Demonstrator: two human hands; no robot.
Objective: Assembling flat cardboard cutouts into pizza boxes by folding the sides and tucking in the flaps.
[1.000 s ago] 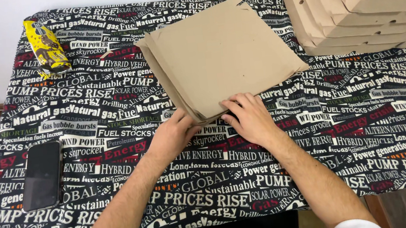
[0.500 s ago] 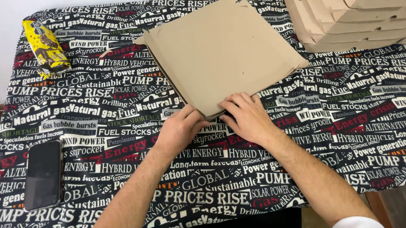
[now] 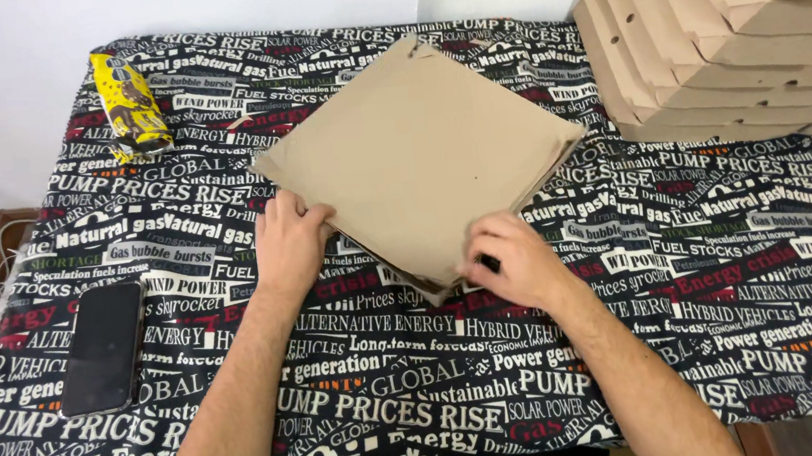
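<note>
The stack of flat cardboard sheets [image 3: 424,156] has turned clockwise since 0.5 s ago, its corner now at 6 o'clock at the table's middle, your left hand [image 3: 288,238] pressing its edge and your right hand [image 3: 513,262] pinching that corner; light, stiff, probably slippery, so grip opposite edges.

The stack of flat cardboard sheets [image 3: 424,161] has turned further, its near corner now pointing toward the lower middle of the frame; the left hand [image 3: 289,240] has slid up its left edge, and the right hand [image 3: 515,265] grips that near corner
</note>
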